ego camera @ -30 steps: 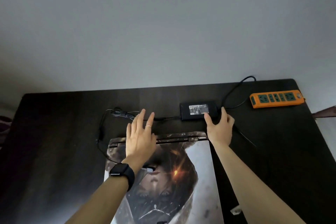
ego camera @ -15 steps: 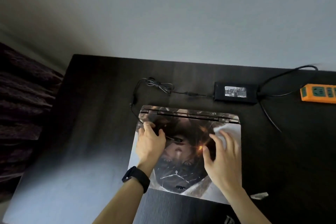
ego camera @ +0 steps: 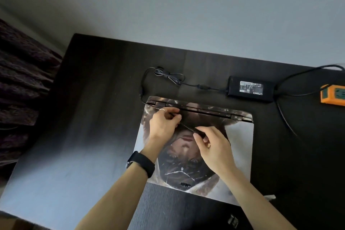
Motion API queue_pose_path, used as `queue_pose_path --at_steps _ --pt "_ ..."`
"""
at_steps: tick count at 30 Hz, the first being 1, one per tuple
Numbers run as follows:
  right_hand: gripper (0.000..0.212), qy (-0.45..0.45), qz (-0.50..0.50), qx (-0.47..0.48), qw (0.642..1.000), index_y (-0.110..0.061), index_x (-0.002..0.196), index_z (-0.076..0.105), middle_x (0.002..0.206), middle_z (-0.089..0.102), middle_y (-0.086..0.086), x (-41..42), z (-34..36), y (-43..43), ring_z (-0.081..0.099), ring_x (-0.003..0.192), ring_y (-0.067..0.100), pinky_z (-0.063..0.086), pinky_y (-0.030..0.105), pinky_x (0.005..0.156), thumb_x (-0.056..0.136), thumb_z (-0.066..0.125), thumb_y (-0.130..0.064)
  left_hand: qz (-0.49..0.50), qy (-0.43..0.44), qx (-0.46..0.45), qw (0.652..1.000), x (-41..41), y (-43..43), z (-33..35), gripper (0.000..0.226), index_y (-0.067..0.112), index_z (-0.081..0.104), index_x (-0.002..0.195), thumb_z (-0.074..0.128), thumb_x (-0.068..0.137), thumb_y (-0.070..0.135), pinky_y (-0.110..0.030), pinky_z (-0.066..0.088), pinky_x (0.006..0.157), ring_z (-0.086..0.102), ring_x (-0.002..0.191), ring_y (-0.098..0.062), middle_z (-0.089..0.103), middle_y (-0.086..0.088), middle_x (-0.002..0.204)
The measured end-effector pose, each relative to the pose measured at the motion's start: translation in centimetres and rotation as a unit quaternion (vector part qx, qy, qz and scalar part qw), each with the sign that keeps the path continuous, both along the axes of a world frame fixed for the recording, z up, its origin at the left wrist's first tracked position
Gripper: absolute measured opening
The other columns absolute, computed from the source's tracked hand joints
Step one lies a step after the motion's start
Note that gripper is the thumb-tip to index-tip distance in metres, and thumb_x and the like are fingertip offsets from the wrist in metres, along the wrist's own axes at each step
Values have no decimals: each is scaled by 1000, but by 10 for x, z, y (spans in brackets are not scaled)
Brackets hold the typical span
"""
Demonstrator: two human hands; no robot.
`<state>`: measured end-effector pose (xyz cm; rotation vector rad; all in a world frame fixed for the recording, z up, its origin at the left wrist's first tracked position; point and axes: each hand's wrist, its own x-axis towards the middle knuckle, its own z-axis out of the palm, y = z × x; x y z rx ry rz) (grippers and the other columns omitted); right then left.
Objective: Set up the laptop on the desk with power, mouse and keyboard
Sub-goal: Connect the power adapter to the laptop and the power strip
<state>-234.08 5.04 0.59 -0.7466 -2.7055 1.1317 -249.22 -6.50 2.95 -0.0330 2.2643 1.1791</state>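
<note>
Both hands have drawn together over the closed laptop (ego camera: pixel 197 147), where half a second ago they lay spread flat on its lid. Left hand (ego camera: pixel 164 125) and right hand (ego camera: pixel 214 147) each pinch one end of a thin dark strip (ego camera: pixel 188 128), perhaps a cable tie or short lead; I cannot tell which. A black watch (ego camera: pixel 141 162) sits on the left wrist. Lid down, the laptop lies on the dark desk (ego camera: pixel 84 117), hinge away from the person. Behind it rests the charger brick (ego camera: pixel 250 88), its thin cable (ego camera: pixel 168 76) looping to the laptop's far left corner, with an orange power strip (ego camera: pixel 334 95) at the right edge. No mouse or keyboard shows. Risk, as I judge it: a tug on the loose cable could drag the brick or free the plug.
</note>
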Motion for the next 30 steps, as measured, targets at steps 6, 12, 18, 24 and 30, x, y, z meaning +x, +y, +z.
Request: queue_pose_path --at_steps 6,12,18,24,30 --pt "21 -50 43 11 998 -34 119 61 87 56 -11 -10 7 33 53 57 7 38 14 54 101 53 -28 -251 38 -32 967 -40 76 15 38 20 63 120 72 83 17 -18 48 90 68 97 -6 76 9 97" --pt "30 -64 -12 6 998 -33 127 63 103 62 -10 -29 10 76 50 59 -3 38 11 65 100 55 -22 -362 54 -136 921 -74 144 4 53 27 50 134 62 86 46 -42 42 106 57 119 -21 66 8 117" --pt "30 -52 -53 -55 996 -34 122 67 104 69 -9 -42 6 123 65 86 7 53 33 84 102 51 -19 -351 93 -96 927 -100 150 2 39 29 56 131 57 93 38 -27 42 100 60 115 -17 68 5 119" --pt "14 -77 -141 -198 967 -32 109 57 98 75 -8 -46 7 142 69 88 11 57 36 86 97 64 -28 -328 117 -81 934 -68 84 0 22 34 52 107 60 89 43 -35 51 87 66 92 -14 70 14 91" --pt "15 -118 -130 -194 965 -29 112 67 99 75 -13 -57 8 138 66 98 2 49 30 99 97 64 -29 -504 143 -271 807 -42 68 -1 102 28 40 136 60 57 88 -45 34 107 37 125 -25 45 1 127"
